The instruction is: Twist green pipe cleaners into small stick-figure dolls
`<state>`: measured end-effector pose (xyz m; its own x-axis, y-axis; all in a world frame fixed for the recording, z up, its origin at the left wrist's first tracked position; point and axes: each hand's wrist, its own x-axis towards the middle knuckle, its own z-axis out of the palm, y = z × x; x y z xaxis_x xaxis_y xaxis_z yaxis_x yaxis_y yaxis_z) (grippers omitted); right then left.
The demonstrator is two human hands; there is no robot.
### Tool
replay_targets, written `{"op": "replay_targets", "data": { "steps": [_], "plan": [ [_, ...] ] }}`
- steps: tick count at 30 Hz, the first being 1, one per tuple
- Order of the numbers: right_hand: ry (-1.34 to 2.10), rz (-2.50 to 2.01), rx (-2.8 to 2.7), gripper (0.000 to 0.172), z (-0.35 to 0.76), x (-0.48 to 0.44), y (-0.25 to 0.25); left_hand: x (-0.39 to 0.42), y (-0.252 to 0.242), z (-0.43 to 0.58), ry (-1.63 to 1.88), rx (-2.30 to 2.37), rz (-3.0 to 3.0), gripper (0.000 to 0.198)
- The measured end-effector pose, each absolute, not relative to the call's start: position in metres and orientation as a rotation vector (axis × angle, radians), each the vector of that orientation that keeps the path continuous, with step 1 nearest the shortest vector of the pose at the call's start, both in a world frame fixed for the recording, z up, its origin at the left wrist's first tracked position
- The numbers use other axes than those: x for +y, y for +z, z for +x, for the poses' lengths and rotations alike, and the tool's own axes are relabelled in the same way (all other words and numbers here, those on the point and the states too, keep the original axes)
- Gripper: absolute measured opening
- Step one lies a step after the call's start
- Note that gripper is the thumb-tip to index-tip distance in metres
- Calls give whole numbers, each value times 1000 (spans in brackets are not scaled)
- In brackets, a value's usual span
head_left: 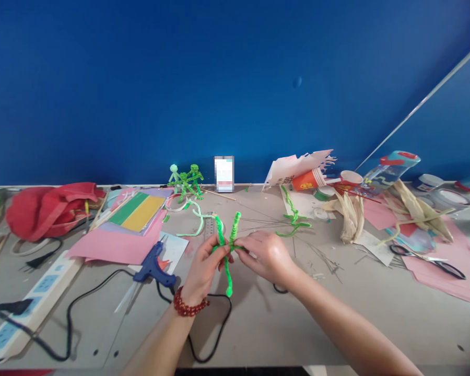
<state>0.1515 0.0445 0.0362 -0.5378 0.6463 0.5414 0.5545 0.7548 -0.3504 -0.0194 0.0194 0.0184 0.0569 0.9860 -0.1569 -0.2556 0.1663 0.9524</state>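
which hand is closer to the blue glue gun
Left. The left hand is just right of the blue hot glue gun, not touching it; the right hand is farther right, beyond the left hand.

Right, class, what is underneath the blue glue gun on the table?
The blue glue gun rests partly on a white paper sheet; the sheet's surface beneath it is covered, so nothing there can be seen.

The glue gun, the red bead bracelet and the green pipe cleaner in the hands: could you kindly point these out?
blue glue gun (152,267), head view, on its body
red bead bracelet (190,304), head view, on the beads
green pipe cleaner (229,284), head view, on its lower end
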Motion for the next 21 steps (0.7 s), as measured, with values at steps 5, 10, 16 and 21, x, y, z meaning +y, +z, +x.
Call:
{"op": "replay_targets", "data": {
  "steps": [5, 10, 16, 21],
  "plan": [
    [161, -912, -2224, 17, 148, 43, 33, 19, 16, -19, 1192, 1039, 902, 11],
    [366, -950, -2214, 11, 152, 44, 40, 19, 19, -19, 1211, 1033, 876, 15],
    [537, -1033, -2194, 18, 155, 45, 44, 20, 21, -20, 1193, 1115, 967, 21],
    [594, -1095, -2159, 13, 155, 44, 45, 19, 20, -20, 1179, 1164, 1069, 17]
  ]
}}
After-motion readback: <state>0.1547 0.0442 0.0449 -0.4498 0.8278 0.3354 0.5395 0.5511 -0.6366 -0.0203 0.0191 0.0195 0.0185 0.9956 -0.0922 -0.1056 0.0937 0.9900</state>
